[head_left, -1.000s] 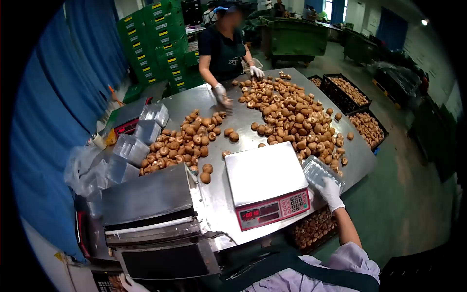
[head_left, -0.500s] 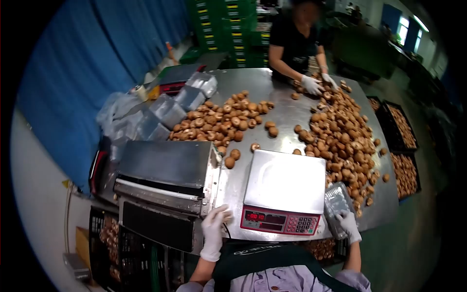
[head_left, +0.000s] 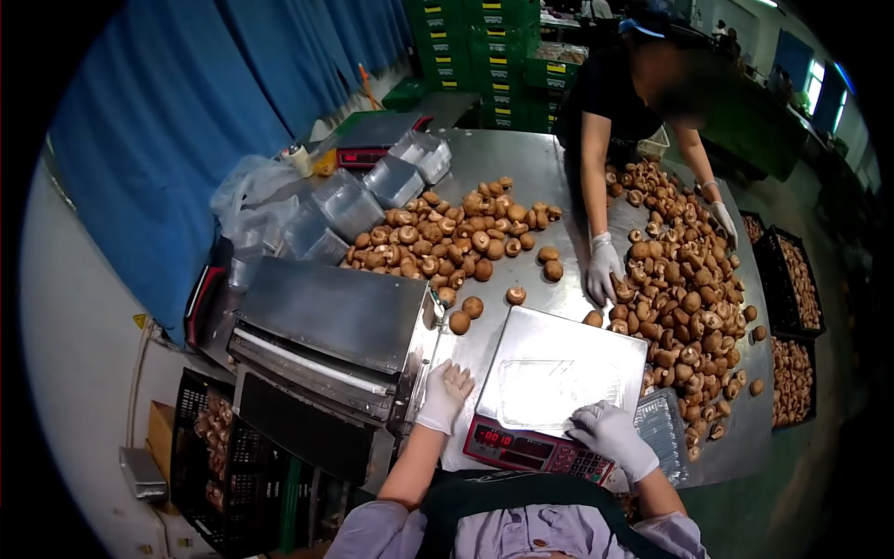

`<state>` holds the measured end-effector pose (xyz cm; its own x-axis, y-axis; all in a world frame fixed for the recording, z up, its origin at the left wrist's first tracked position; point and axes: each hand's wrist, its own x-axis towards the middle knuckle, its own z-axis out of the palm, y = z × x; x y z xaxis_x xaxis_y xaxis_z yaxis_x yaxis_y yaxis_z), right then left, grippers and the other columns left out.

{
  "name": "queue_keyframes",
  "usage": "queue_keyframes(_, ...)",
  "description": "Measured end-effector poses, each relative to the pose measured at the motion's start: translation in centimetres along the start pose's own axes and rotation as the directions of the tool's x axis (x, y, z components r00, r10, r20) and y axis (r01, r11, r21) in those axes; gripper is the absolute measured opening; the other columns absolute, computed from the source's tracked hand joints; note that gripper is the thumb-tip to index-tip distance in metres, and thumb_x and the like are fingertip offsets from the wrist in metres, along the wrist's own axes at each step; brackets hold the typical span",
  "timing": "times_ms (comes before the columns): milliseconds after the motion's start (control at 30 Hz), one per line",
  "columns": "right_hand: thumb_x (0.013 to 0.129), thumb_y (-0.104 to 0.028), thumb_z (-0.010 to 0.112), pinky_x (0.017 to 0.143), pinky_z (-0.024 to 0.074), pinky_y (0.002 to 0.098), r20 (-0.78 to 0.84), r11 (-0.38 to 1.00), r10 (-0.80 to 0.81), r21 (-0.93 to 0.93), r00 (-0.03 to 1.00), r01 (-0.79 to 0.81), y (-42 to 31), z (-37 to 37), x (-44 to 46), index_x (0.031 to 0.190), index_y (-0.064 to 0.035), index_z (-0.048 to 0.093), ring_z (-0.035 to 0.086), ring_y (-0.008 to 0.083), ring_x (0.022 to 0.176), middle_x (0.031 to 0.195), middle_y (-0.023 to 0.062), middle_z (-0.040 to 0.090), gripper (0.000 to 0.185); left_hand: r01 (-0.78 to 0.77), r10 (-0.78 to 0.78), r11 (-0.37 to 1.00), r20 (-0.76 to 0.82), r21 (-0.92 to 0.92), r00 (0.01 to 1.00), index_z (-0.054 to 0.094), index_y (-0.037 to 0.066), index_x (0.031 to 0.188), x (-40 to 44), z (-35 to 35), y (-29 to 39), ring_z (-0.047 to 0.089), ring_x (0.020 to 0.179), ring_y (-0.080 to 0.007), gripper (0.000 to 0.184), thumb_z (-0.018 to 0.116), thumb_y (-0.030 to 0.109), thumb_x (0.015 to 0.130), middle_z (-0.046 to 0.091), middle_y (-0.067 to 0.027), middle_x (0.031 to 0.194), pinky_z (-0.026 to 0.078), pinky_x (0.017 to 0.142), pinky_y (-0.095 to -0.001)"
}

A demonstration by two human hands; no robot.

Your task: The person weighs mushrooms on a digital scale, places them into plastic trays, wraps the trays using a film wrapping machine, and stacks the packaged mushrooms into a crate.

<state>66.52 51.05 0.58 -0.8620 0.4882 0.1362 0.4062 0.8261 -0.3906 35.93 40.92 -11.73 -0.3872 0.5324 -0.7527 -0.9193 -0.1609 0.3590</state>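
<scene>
My right hand, in a white glove, pinches the near edge of a clear plastic tray above the silver plate of the weighing scale. Whether the tray touches the plate is hard to tell. The scale's red display appears to read -0.010. My left hand, also gloved, is held open with nothing in it, between the scale and a metal machine. Another clear tray lies right of the scale, partly behind my right wrist. A large heap of brown mushrooms spreads beside it.
A co-worker leans over the table, gloved hands at the heap. A second mushroom pile sits near stacked clear trays and another scale. Black crates of mushrooms stand at right, green crates behind.
My right hand has come left from beside the scale, bringing a clear tray over its plate. My left hand has opened palm up. The co-worker now reaches farther over the heap. The view has shifted.
</scene>
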Motion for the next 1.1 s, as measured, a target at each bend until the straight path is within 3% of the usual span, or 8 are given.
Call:
queue_keyframes(200,0.085,-0.028,0.063,0.076,0.051,0.033,0.126,0.829,0.223,0.497,0.967,-0.256,3.2,-4.0,4.9,0.102,-0.0042,0.067,0.065,0.0256,0.085,0.094,0.0154,0.067,0.03,-0.088,0.093,0.991,0.042,-0.103,0.995,0.029,0.004,0.134,3.7,2.6,0.8,0.038,0.125,-0.0324,0.056,0.05,0.03,0.09,0.038,-0.0104,0.136,0.03,0.103,-0.0518)
queue_keyframes(333,0.093,-0.039,0.052,0.088,0.0465,0.0314,0.254,0.409,0.436,0.799,0.864,-0.441,9.2,-3.0,13.8,0.117,-0.0008,0.059,0.062,0.0227,0.099,0.108,0.0114,0.064,0.046,-0.035,0.088,0.972,0.22,-0.233,0.971,0.023,0.008,0.14,7.3,4.8,0.8,0.033,0.129,-0.0335,0.063,0.05,0.035,0.09,0.031,-0.0076,0.143,0.029,0.104,-0.0526)
queue_keyframes(400,0.092,-0.055,0.041,0.099,0.0382,0.0381,0.277,0.109,0.406,0.931,0.871,-0.348,13.9,0.2,18.8,0.135,-0.0039,0.043,0.05,0.0257,0.118,0.132,0.0161,0.049,0.066,0.038,0.065,0.959,0.351,-0.279,0.934,0.02,0.011,0.143,9.2,6.2,0.7,0.032,0.131,-0.0338,0.066,0.05,0.037,0.09,0.03,-0.0061,0.144,0.028,0.105,-0.0522)
queue_keyframes(600,0.083,-0.069,0.046,0.098,0.0371,0.0366,0.319,-0.062,0.676,0.923,0.664,-0.38,28.0,12.6,30.1,0.137,-0.0041,0.036,0.041,0.027,0.125,0.142,0.0154,0.034,0.085,0.046,0.168,0.932,0.541,-0.359,0.824,0.02,0.026,0.145,13.4,12.1,0.6,0.016,0.137,-0.0383,0.068,0.049,0.051,0.088,0.013,-0.004,0.152,0.017,0.106,-0.0624)
queue_keyframes(633,0.085,-0.064,0.048,0.101,0.035,0.0353,0.195,-0.048,0.742,0.97,0.642,-0.239,26.5,11.7,31.5,0.139,-0.0025,0.032,0.038,0.0275,0.128,0.143,0.0163,0.032,0.084,0.023,0.188,0.938,0.568,-0.345,0.801,0.021,0.025,0.145,14.2,12.7,0.8,0.012,0.137,-0.0396,0.069,0.047,0.053,0.088,0.012,-0.0036,0.152,0.014,0.106,-0.0645)
queue_keyframes(800,0.09,-0.059,0.043,0.11,0.0216,0.0403,-0.044,0.032,0.701,0.999,0.711,0.031,26.2,12.5,40.0,0.144,-0.0039,0.024,0.025,0.0276,0.136,0.148,0.0163,0.024,0.079,0.178,0.217,0.856,0.65,-0.485,0.728,0.023,0.021,0.145,15.8,14.6,1.3,0.008,0.14,-0.033,0.076,0.041,0.065,0.086,0.016,-0.004,0.152,0.007,0.107,-0.0655)
queue_keyframes(933,0.092,-0.05,0.045,0.102,0.0349,0.033,0.247,-0.148,0.36,0.967,0.9,-0.207,24.5,12.4,44.8,0.136,-0.0076,0.041,0.043,0.0215,0.124,0.135,0.0097,0.044,0.062,0.141,0.213,0.861,0.597,-0.489,0.773,0.019,0.021,0.147,16.9,14.4,1.0,0.006,0.141,-0.0297,0.089,0.044,0.071,0.078,0.015,-0.0056,0.153,0.003,0.107,-0.0667)
queue_keyframes(1100,0.09,-0.031,0.047,0.105,0.0346,0.0319,0.445,-0.361,0.042,0.841,0.894,-0.402,18.2,10.4,45.6,0.132,-0.0054,0.049,0.047,0.0216,0.122,0.133,0.0088,0.05,0.048,0.118,0.214,0.873,0.589,-0.473,0.779,0.015,0.02,0.148,16.7,14.6,1.0,0.005,0.141,-0.0284,0.098,0.047,0.075,0.074,0.011,-0.0068,0.154,0.002,0.107,-0.0671)
